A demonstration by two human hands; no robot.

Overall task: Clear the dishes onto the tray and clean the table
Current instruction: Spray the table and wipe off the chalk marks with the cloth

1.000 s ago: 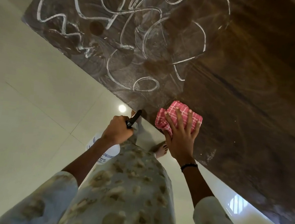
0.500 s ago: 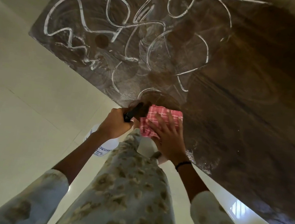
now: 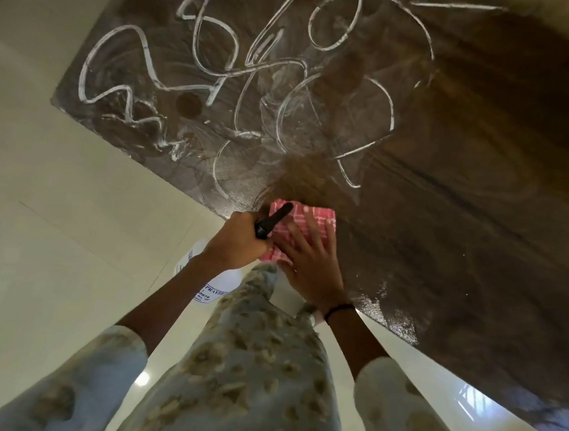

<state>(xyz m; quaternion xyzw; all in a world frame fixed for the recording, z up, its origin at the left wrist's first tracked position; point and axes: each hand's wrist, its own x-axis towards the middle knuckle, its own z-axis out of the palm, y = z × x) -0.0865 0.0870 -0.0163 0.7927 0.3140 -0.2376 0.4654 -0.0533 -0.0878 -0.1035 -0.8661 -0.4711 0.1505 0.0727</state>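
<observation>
The dark wooden table (image 3: 470,162) fills the upper part of the view, its left half streaked with white foam squiggles (image 3: 201,53). My right hand (image 3: 310,262) presses flat on a folded pink checked cloth (image 3: 313,219) at the table's near edge. My left hand (image 3: 236,242) grips a white spray bottle (image 3: 215,285) by its black trigger head (image 3: 272,221), held off the table edge beside the cloth. A wiped, darker patch lies just beyond the cloth. No dishes or tray are in view.
Glossy cream floor tiles (image 3: 53,212) spread to the left and below the table. My patterned clothing (image 3: 245,366) fills the lower middle. The table's right half looks wiped and shiny.
My right hand slid the cloth leftward along the near edge into the foam, wiping off a loop there. My left hand with the bottle now sits right beside the cloth.
</observation>
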